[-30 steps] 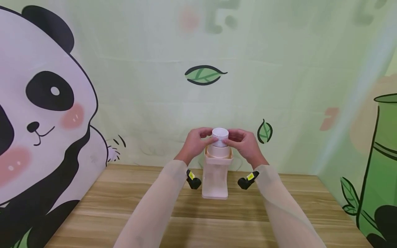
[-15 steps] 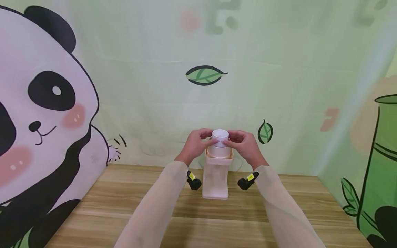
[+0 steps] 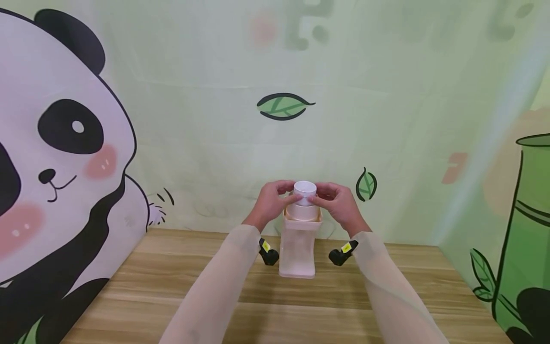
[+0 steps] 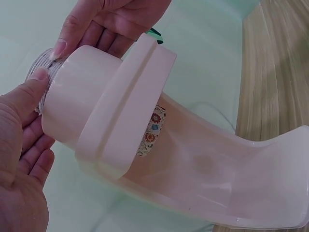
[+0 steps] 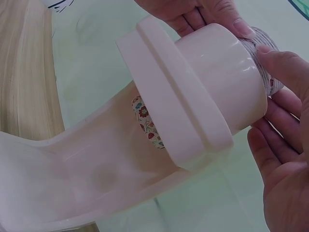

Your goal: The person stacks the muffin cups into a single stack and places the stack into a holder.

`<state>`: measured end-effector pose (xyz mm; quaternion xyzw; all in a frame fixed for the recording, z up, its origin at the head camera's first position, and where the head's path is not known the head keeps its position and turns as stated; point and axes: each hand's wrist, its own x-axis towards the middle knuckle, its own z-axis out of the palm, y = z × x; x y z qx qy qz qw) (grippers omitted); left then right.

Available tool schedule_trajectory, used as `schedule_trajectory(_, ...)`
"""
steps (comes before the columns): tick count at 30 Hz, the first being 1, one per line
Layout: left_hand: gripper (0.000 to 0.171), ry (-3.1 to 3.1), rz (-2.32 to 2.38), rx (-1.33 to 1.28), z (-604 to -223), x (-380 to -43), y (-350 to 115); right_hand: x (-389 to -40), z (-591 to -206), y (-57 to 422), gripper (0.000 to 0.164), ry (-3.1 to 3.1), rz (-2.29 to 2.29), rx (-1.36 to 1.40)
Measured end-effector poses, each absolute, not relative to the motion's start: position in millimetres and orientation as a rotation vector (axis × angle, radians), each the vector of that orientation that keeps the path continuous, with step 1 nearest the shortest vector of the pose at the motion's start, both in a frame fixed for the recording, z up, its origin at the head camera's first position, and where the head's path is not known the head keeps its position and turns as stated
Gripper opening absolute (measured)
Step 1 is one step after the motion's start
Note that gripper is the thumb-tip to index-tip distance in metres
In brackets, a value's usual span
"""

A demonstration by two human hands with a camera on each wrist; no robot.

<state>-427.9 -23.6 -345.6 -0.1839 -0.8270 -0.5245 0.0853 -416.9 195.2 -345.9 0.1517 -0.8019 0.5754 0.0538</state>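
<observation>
A pale pink cup dispenser (image 3: 297,251) stands upright on the wooden table. Out of its round tube (image 4: 84,92) rises a stack of white paper cups (image 3: 305,188), whose layered rims show in both wrist views. My left hand (image 3: 269,200) pinches the stack from the left, thumb in front and fingers behind. From the opposite side my right hand (image 3: 341,200) holds it likewise, the two thumbs close together just above the tube's rim. Beneath the collar, a flower-printed cup end (image 5: 146,121) pokes out of the dispenser. The rest of the stack is hidden inside the tube.
The wood-grain table (image 3: 301,320) ends at a green cloth backdrop (image 3: 206,119) close behind the dispenser. The backdrop carries a printed panda (image 3: 64,157) at left and leaves. A black camera (image 3: 269,253) is strapped at each wrist.
Both hands keep their hold on the cups and have sunk very slightly with the stack. The dispenser stays in place; the head view has shifted a little.
</observation>
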Motion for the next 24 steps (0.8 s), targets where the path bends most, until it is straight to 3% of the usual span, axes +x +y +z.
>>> schedule_trajectory(24, 0.058, -2.457, -1.548, -0.630, -345, -416, -42, -399, -340, 203, 0.062, -2.438, 1.616, 0.467)
